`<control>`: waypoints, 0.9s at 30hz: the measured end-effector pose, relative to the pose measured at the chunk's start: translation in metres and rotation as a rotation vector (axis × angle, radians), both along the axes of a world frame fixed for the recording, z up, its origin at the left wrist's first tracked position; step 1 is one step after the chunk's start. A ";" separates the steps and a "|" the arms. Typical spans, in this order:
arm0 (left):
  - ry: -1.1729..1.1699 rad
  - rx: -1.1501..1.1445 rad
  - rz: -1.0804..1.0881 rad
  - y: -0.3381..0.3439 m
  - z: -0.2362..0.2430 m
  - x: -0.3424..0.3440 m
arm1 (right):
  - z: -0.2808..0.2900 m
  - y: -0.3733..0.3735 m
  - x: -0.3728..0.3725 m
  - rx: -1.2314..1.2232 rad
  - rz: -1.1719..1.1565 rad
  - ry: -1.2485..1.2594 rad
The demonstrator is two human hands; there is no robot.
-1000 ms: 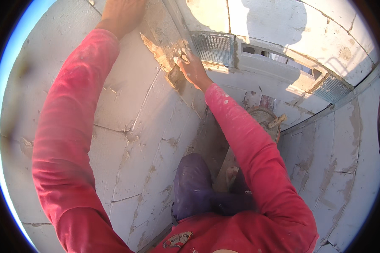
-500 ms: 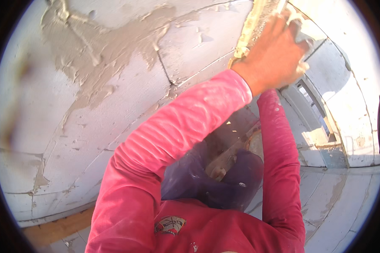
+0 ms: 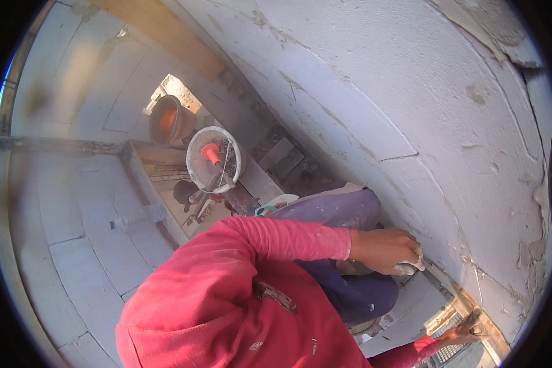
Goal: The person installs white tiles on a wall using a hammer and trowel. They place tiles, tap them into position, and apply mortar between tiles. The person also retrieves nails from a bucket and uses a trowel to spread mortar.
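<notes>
My left hand [image 3: 384, 250] is closed, its curled fingers around a whitish, paste-like lump [image 3: 413, 265] that they partly hide. It is above my bent knee in dark purple trousers [image 3: 356, 294], close to the pale block wall [image 3: 405, 116]. Lower right, my right hand [image 3: 459, 333] reaches out with fingers apart at a wooden frame [image 3: 494, 343] along the wall's edge. Nothing shows in it, though part of this hand is in shade. Pale smears mark both pink sleeves.
Behind my knees stands a pale bucket [image 3: 193, 162] with an orange-ended tool [image 3: 211, 153] in it. Beyond it is a darker bucket [image 3: 165, 122] with something orange inside. A clear plastic bottle [image 3: 138, 216] lies at left. A wooden plank [image 3: 165, 34] crosses the top.
The view has swung from the mortar-smeared wall round to the buckets. My left hand, earlier raised at a joint in the wall with pale paste on its fingers, is now low by my knee.
</notes>
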State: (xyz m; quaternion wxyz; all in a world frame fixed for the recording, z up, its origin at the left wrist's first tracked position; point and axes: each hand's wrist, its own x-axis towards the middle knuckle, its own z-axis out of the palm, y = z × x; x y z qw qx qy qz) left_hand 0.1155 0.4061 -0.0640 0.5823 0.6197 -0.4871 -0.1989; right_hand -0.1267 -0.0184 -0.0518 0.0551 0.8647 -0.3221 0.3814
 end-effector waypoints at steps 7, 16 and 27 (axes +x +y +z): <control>0.042 0.145 1.043 0.227 -0.039 0.024 | -0.035 -0.019 -0.053 -0.234 -0.003 0.333; 0.388 0.960 1.457 0.498 -0.215 0.022 | -0.019 -0.077 -0.095 -0.680 -0.197 0.806; 0.097 1.593 1.224 0.473 -0.285 0.057 | 0.030 -0.111 -0.090 -0.872 -0.637 1.277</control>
